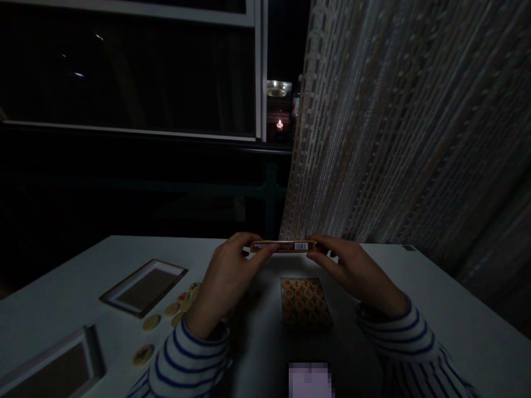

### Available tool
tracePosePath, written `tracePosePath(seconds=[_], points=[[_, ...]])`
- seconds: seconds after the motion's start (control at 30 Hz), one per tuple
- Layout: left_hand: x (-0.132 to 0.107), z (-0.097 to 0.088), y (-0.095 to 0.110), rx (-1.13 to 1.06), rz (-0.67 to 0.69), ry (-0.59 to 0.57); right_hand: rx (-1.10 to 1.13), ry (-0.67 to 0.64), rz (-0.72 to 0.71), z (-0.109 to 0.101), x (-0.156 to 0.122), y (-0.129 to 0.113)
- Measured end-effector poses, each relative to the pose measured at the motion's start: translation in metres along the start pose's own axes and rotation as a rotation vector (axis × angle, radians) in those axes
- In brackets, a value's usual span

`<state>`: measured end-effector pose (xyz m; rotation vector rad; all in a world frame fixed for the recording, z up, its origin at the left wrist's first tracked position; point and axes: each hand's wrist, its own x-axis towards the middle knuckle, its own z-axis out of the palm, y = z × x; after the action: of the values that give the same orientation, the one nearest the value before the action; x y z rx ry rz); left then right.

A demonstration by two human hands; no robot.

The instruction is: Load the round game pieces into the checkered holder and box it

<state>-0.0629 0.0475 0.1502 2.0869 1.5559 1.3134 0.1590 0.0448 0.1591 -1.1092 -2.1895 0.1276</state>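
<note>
Both hands hold a thin flat box [284,247] edge-on above the far part of the table. Its narrow brown side, with a white barcode, faces me. My left hand [230,268] grips the left end, thumb along the near side. At the right end, my right hand [352,268] pinches it between thumb and fingers. Below the hands sits a square box of Chinese chess pieces [306,301], round discs with red characters in rows. Loose chess pieces [172,309] lie beside my left forearm, which partly hides them.
On the left of the white table [440,331] lie two shallow rectangular trays: one farther back [145,287], another at the front left [53,367]. A beaded string curtain [394,121] hangs behind the table's right side. A pixelated pale patch covers the bottom centre.
</note>
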Motion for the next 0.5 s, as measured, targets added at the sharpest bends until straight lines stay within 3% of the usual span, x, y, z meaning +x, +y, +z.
tracePosePath(seconds=[0.23,0.5], points=[[0.003,-0.009,-0.003,0.008,-0.011,-0.043,0.018,-0.012,0.023,0.000,-0.001,-0.001],[0.000,-0.013,-0.008,0.101,0.143,-0.119,0.006,-0.026,0.055,0.000,0.000,-0.004]])
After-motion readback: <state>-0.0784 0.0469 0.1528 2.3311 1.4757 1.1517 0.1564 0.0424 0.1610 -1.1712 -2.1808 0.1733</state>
